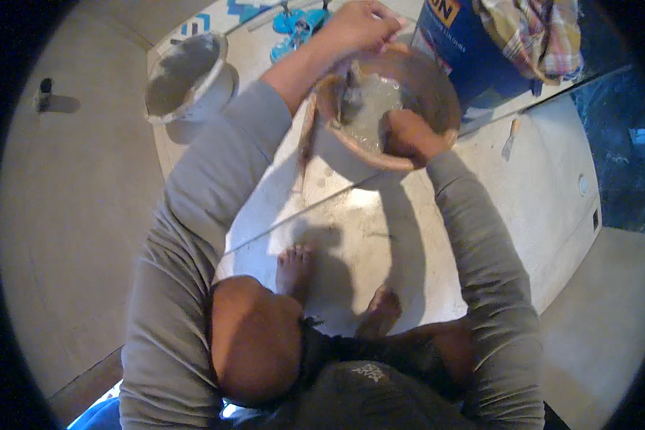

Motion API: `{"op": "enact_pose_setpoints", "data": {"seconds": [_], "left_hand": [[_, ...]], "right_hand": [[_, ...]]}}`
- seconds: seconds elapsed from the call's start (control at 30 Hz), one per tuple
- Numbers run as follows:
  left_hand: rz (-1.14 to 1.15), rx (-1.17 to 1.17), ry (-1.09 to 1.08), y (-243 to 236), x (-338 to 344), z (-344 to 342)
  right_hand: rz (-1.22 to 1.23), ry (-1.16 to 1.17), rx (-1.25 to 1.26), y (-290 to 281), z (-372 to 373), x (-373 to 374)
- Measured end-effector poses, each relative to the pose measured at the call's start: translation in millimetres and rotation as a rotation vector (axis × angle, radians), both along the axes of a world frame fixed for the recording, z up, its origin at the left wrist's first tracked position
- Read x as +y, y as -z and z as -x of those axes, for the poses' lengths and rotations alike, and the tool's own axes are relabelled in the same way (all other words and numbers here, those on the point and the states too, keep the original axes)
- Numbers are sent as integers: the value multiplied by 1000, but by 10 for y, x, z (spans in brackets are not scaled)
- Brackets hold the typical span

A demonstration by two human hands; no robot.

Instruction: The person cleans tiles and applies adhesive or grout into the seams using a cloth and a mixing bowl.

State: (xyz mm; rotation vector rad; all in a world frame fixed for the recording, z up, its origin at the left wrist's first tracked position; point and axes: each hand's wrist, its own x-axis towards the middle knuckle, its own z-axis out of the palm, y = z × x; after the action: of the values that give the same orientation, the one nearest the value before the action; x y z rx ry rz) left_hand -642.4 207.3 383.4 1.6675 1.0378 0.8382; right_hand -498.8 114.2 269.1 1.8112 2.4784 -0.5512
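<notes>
Far left on the floor: grey-coated bucket (188,82), well apart from both hands. Left hand (358,27) at the far rim of a brown bowl (437,86), fingers curled shut around something thin that dips into the bowl; what it is, can't tell. Bowl is between the two hands, above pale floor tiles (380,236), filled with wet grey mix (371,107). A stick-like tool (306,140) hangs along the bowl's left side. Right hand (408,135) grips the near rim, fingers folded over the edge, touching the mix. Blue container (455,50) just beyond the bowl, checked cloth (534,32) draped on it. Small scraper (509,140) on the floor to the right.
</notes>
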Motion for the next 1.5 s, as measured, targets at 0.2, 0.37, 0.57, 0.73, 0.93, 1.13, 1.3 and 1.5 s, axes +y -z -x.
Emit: {"op": "enact_pose_setpoints", "data": {"seconds": [0.2, 0.37, 0.57, 0.73, 0.93, 1.13, 1.3, 1.5], "left_hand": [[-196, 166, -155, -426, -152, 140], [-151, 69, -279, -1463, -475, 566], [-223, 39, -50, -1850, -1083, 1443], [19, 157, -561, -1553, -1132, 1644], [-196, 214, -572, -949, -1312, 2345], [-72, 233, -682, -580, -1457, 2713], [-30, 156, -774, -228, -1476, 2976], [-127, 266, -1005, 33, -1443, 3405]], "right_hand": [[-42, 25, 86, -470, 74, 83], [-40, -59, 37, -1229, 265, 94], [-234, -238, 184, -1688, 943, -213], [-14, -370, 272, -1429, 1576, -173], [21, -262, 388, -898, 2378, 4], [216, -615, 241, -174, 2930, 12], [141, -466, 334, 160, 3040, -114], [358, -447, 725, -474, 2922, -73]]}}
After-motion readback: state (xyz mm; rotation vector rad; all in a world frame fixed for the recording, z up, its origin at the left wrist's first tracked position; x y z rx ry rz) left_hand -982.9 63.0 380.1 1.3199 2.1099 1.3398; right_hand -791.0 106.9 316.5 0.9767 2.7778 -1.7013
